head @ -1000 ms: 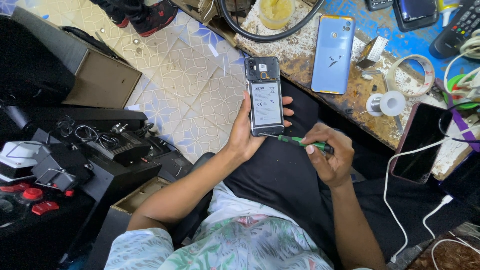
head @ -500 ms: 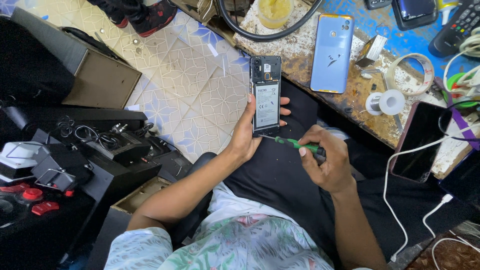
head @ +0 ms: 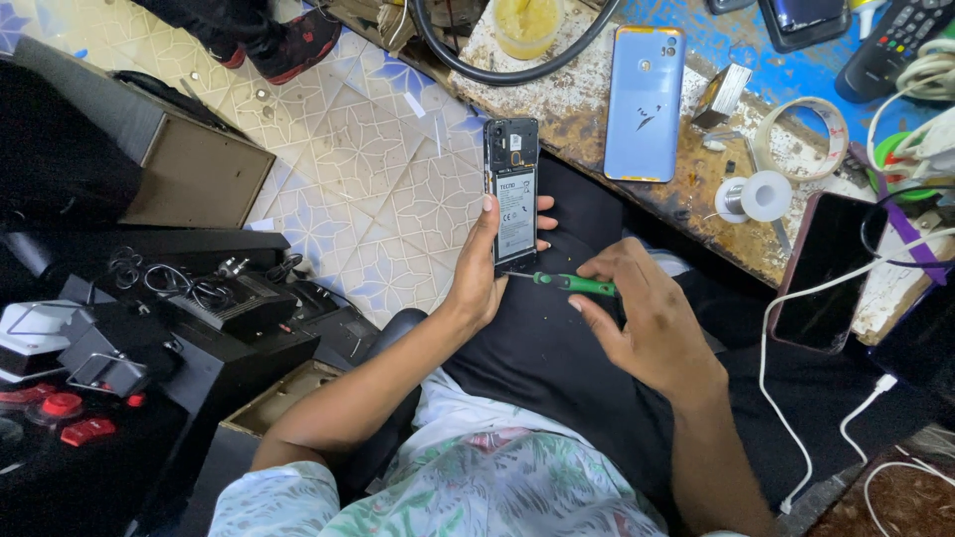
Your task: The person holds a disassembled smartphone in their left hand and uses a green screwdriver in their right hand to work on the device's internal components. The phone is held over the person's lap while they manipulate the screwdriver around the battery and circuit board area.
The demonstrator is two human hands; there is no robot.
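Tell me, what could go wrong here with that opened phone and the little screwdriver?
The left hand holds the phone in the air over the lap, not on the bench, so it might slip and fall to the tiled floor. The right hand presses the screwdriver at the phone's bottom edge; the tip could skid off and scratch the exposed insides.

Soft, even daylight falls over my lap and the tiled floor point(head: 348, 169), bright with faint shadows only. The dark gear at my left sinks into murk (detail lost), and the wide lens bends the edges, while the centre stays sharp.
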